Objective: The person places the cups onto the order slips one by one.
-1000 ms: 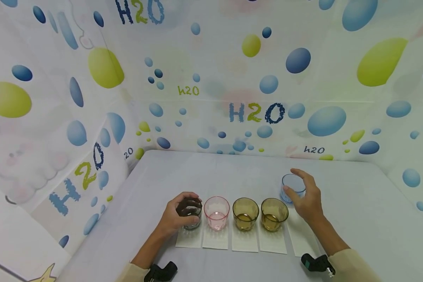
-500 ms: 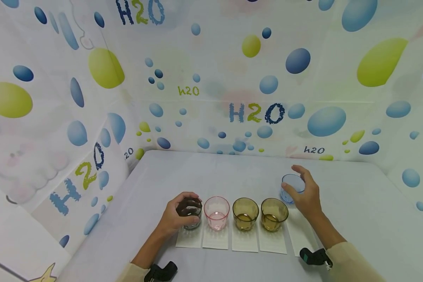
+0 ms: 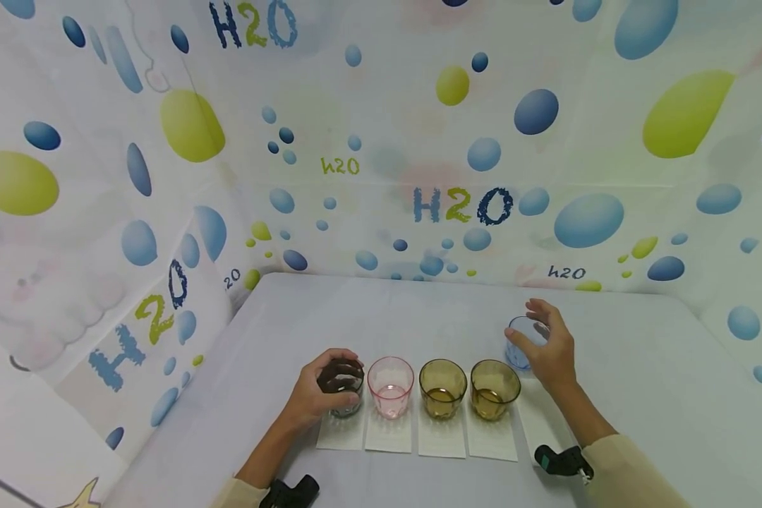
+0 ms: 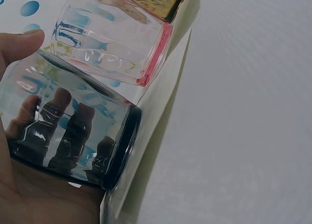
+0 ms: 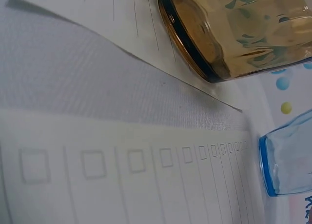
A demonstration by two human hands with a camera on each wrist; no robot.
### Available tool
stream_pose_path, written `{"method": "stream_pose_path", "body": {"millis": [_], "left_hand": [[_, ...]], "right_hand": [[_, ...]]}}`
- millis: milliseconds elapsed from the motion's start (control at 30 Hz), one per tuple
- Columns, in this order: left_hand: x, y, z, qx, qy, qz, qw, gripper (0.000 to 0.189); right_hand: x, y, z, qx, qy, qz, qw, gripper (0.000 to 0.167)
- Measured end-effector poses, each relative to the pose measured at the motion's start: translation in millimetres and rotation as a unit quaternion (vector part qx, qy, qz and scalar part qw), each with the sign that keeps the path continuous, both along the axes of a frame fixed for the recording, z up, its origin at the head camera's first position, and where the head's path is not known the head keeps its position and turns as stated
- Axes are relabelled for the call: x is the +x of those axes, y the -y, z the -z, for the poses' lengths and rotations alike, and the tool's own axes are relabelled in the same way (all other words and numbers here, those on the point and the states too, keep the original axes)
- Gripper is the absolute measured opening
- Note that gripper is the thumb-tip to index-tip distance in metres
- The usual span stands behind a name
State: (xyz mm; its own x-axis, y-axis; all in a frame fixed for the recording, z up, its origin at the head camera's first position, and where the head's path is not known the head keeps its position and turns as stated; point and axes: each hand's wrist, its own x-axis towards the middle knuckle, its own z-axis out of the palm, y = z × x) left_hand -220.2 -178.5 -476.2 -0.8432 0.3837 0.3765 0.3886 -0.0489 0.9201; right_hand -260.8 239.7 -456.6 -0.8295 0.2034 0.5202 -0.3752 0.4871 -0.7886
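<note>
My left hand (image 3: 314, 391) wraps round a dark grey glass (image 3: 341, 383) at the left end of a row. Through its wall, the curled fingers (image 4: 78, 126) show in the left wrist view, with the thumb on the other side. Farther back on the right, my right hand (image 3: 555, 356) is at a blue glass (image 3: 518, 357), its thumb and fingers spread about it. Whether they touch the glass cannot be told. That glass stands upright just beyond the far end of a paper strip (image 5: 146, 185); only a sliver of finger shows in the right wrist view.
A pink glass (image 3: 391, 391) and two amber glasses (image 3: 442, 395) stand upright between the hands, each on a pale paper strip (image 3: 389, 437). A white cloth covers the table (image 3: 387, 303). Behind it hangs a sheet with H2O and bubble prints (image 3: 381, 141).
My right hand and forearm have shifted slightly left, and the thumb has lifted a little across the blue glass. The glasses stay put; my left hand keeps its hold on the grey one.
</note>
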Motion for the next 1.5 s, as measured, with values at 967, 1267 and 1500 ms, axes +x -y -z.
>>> {"method": "stream_pose_path", "body": {"millis": [967, 1267, 1500], "left_hand": [[4.5, -6.6, -6.3, 0.0, 0.003, -0.008, 1.0, 0.058], [4.1, -6.6, -4.4, -0.004, 0.009, -0.01, 0.9999, 0.057], [3.3, -6.1, -3.5, -0.004, 0.013, -0.015, 0.9998, 0.059]], "right_hand": [[-3.9, -9, 4.1, -0.102, 0.14, -0.046, 0.9838, 0.077], [-3.4, -10, 3.4, -0.118, 0.177, -0.033, 0.9764, 0.069], [-5.9, -9, 4.3, -0.121, 0.175, -0.029, 0.9767, 0.063]]}}
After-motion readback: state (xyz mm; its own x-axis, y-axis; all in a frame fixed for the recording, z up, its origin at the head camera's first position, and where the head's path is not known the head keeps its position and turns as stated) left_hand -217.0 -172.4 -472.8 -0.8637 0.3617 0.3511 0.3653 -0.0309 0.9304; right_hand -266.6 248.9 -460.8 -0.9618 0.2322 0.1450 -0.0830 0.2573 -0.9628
